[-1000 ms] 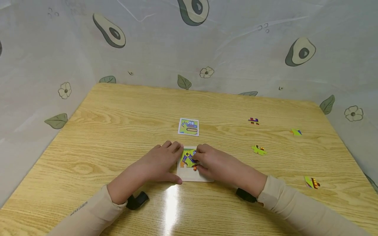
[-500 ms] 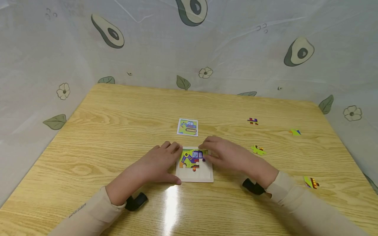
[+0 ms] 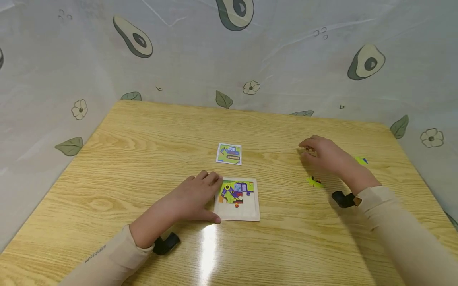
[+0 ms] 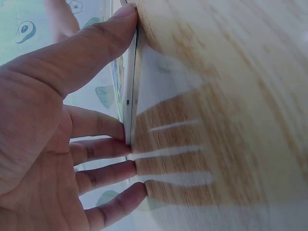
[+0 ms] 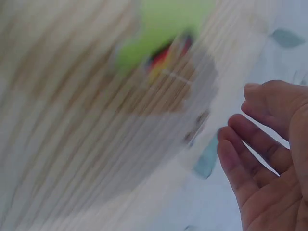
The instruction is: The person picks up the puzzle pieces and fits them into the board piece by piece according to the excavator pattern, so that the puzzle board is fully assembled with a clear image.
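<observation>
My left hand [image 3: 195, 197] rests at the left edge of a square wooden puzzle board [image 3: 252, 214]. In the left wrist view its thumb [image 4: 103, 41] and fingertips touch the board's side and the table. Assembled pieces [image 3: 232, 192] showing part of a purple digger fill the board's upper part; bare wood shows below. My right hand [image 3: 327, 157] hovers over a small dark red puzzle piece [image 3: 309, 149], partly hidden by the fingers. In the right wrist view that piece [image 5: 197, 126] lies on the table, apart from the loosely bent fingers.
A picture card [image 3: 229, 153] of the digger lies behind the board. A green piece [image 3: 315, 182] lies in front of my right hand, and a green and blue one [image 3: 361, 160] to its right. A patterned curtain [image 3: 186, 59] hangs behind the table [image 3: 161, 131].
My right hand has let go of a puzzle piece at the board's upper right and moved right and away to the dark red piece. My left hand has stayed at the board.
</observation>
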The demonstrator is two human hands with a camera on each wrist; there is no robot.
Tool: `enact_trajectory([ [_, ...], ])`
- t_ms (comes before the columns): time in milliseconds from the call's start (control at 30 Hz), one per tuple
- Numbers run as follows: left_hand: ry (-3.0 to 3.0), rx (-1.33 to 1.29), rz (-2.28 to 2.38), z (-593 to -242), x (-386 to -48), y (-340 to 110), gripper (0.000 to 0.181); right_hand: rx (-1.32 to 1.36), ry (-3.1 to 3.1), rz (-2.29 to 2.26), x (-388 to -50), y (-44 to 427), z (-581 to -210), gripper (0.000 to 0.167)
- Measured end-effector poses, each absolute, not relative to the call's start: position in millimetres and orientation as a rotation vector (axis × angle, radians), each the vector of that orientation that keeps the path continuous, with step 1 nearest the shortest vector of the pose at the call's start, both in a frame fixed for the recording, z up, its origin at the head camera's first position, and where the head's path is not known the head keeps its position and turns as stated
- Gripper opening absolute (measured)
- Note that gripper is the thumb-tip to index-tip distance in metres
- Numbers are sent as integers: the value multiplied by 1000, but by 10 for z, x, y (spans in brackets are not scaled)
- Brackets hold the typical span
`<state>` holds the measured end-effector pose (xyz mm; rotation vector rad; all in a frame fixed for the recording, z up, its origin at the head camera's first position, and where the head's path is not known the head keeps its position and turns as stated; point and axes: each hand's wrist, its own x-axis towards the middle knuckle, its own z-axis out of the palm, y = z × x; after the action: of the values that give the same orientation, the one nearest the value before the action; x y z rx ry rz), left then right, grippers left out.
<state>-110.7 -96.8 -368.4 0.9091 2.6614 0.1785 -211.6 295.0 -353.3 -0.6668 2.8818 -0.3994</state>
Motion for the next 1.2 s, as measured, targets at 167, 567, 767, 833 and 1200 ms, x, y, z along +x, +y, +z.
enact_trajectory([
  [167,2658,904,181,-3691,-1110,-964,105,-569,2900,-340,-2239,3182,-3584,38],
  [567,2650,889,175,-3687,-1113,-954,105,-586,2874,-350,-2323,3283,-3667,40],
  [767,2653,894,178,-3685,-1112,-953,105,-588,2884,-350,-2330,3281,-3678,38],
  [833,2654,897,177,-3682,-1112,-953,105,-599,2893,-347,-2332,3283,-3683,37],
  [1200,2651,893,180,-3672,-1110,-952,104,-668,2897,-341,-2359,3290,-3696,33],
])
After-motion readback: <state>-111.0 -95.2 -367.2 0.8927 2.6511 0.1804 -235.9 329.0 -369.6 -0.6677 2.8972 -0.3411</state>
